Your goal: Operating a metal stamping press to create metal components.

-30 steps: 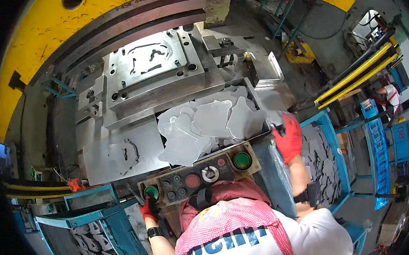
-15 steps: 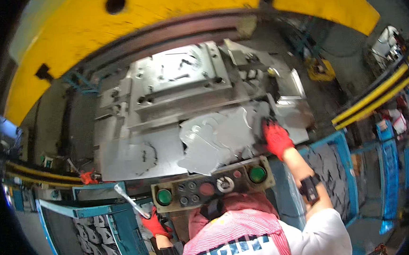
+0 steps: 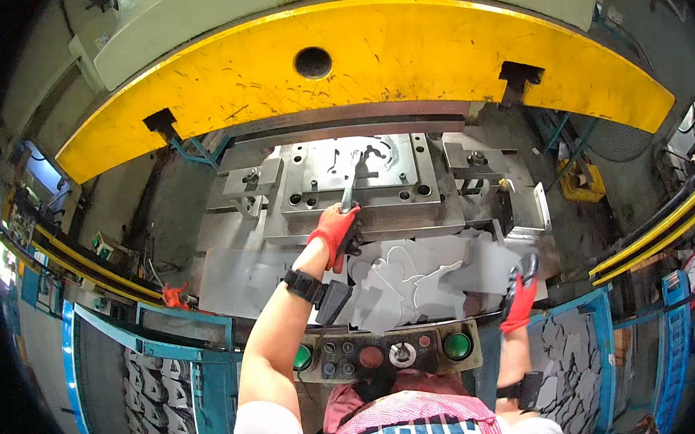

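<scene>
My left hand (image 3: 335,232), in a red glove with dark palm, reaches over the press die (image 3: 324,174). It is closed around a light-coloured rod-like tool (image 3: 348,194), whose far end lies over the die's bright top plate; the tool's exact kind cannot be made out. My right hand (image 3: 519,298), gloved alike, is at the right of the die bed's front edge. Its dark fingers are closed at the edge of a flat grey metal blank (image 3: 492,265), smeared by motion. Between the hands, several overlapping metal blanks (image 3: 385,291) lie on the bed.
A yellow press ram (image 3: 408,47) spans above the die. In front of me stands a control box with green buttons (image 3: 457,345). Blue bins hold cut metal parts, at left (image 3: 157,400) and right (image 3: 567,363). Yellow-black rails (image 3: 654,228) flank both sides.
My left hand has swung from the lower left up to the die, carrying the tool. My right hand has moved off the pile toward the right with a blank. The view has tilted upward.
</scene>
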`<action>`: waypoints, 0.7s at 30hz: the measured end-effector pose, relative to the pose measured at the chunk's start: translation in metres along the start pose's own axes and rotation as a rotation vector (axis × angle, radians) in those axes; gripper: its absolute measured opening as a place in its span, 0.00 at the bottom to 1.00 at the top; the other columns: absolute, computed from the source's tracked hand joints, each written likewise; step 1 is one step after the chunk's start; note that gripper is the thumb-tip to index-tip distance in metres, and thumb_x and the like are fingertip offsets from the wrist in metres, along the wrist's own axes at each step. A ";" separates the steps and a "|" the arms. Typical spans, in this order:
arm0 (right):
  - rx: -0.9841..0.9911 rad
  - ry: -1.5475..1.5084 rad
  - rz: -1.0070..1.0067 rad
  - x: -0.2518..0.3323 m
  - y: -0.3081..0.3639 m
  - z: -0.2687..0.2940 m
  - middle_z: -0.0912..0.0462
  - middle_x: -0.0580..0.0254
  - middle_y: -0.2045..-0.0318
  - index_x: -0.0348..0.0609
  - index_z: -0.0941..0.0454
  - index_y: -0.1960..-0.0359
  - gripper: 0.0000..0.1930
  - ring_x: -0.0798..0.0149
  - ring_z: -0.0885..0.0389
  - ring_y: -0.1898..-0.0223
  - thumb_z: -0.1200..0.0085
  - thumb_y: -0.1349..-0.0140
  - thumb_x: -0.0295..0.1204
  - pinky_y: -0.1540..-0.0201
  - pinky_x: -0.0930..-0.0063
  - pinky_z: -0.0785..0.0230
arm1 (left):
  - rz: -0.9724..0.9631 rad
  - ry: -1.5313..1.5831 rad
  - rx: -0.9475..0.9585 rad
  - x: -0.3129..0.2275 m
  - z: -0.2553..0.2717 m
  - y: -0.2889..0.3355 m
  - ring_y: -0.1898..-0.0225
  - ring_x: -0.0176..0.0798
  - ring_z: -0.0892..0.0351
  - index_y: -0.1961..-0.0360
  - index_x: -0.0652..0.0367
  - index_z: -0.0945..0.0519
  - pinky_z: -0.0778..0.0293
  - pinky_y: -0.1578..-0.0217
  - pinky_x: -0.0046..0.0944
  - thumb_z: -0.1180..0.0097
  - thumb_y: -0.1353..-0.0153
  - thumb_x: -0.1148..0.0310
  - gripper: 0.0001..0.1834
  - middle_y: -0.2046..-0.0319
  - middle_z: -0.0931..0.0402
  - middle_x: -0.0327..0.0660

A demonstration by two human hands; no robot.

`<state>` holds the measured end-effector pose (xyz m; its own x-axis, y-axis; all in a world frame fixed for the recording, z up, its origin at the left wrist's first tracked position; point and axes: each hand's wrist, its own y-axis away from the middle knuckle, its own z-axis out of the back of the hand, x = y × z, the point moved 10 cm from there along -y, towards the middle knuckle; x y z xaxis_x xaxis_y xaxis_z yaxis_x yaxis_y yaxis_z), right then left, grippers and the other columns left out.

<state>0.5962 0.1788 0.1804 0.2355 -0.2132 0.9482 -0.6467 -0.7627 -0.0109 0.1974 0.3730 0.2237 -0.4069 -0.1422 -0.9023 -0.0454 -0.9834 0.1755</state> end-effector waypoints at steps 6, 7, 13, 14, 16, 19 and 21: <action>0.405 0.062 -0.226 -0.013 0.025 -0.027 0.30 0.75 0.66 0.43 0.44 0.42 0.33 0.83 0.43 0.84 0.57 0.55 0.16 0.82 0.91 0.48 | 0.212 0.502 0.160 0.008 -0.010 0.009 0.88 0.35 0.34 0.75 0.56 0.29 0.37 0.88 0.36 0.47 0.48 0.59 0.12 0.86 0.33 0.38; 0.413 0.070 -0.243 -0.009 0.021 -0.029 0.30 0.75 0.66 0.43 0.44 0.42 0.33 0.83 0.43 0.84 0.57 0.55 0.16 0.82 0.91 0.48 | 0.121 0.530 0.136 -0.005 -0.001 0.012 0.89 0.33 0.35 0.75 0.56 0.30 0.39 0.90 0.35 0.48 0.47 0.59 0.11 0.87 0.34 0.37; 0.829 0.288 -0.304 0.017 0.018 -0.056 0.37 0.61 0.46 0.35 0.47 0.42 0.37 0.71 0.34 0.53 0.56 0.61 0.22 0.57 0.82 0.38 | 0.058 0.496 0.021 -0.051 0.071 0.116 0.93 0.29 0.40 0.74 0.59 0.29 0.44 0.94 0.29 0.52 0.44 0.62 0.11 0.92 0.39 0.34; 0.873 0.333 -0.252 0.023 0.017 -0.057 0.38 0.60 0.45 0.34 0.47 0.42 0.37 0.69 0.38 0.49 0.56 0.61 0.23 0.52 0.80 0.42 | 0.060 0.468 -0.003 -0.034 0.083 0.135 0.92 0.27 0.39 0.72 0.59 0.29 0.43 0.93 0.28 0.52 0.44 0.63 0.10 0.91 0.37 0.33; 0.930 0.350 -0.209 0.031 0.017 -0.067 0.39 0.58 0.45 0.34 0.46 0.42 0.36 0.68 0.43 0.44 0.56 0.62 0.22 0.44 0.78 0.52 | 0.006 0.349 -0.144 0.003 0.120 0.173 0.90 0.25 0.37 0.70 0.60 0.28 0.42 0.91 0.26 0.50 0.44 0.66 0.08 0.87 0.33 0.33; 0.915 0.596 -0.317 0.017 0.008 -0.050 0.35 0.56 0.47 0.38 0.44 0.43 0.35 0.64 0.36 0.48 0.55 0.61 0.19 0.47 0.75 0.45 | -0.067 0.136 -0.314 0.113 0.160 0.219 0.87 0.26 0.36 0.67 0.60 0.28 0.40 0.88 0.27 0.48 0.46 0.68 0.08 0.81 0.30 0.34; 0.970 0.781 -0.125 0.034 0.017 -0.077 0.34 0.56 0.47 0.39 0.40 0.45 0.34 0.62 0.34 0.49 0.53 0.62 0.18 0.48 0.74 0.44 | 0.217 0.173 -0.328 0.165 0.152 0.242 0.85 0.27 0.35 0.66 0.58 0.28 0.37 0.83 0.27 0.46 0.47 0.69 0.08 0.81 0.29 0.34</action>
<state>0.5378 0.2055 0.2369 -0.4504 0.0584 0.8909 0.2279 -0.9573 0.1779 -0.0191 0.1285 0.1773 -0.2144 -0.3392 -0.9160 0.3280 -0.9083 0.2596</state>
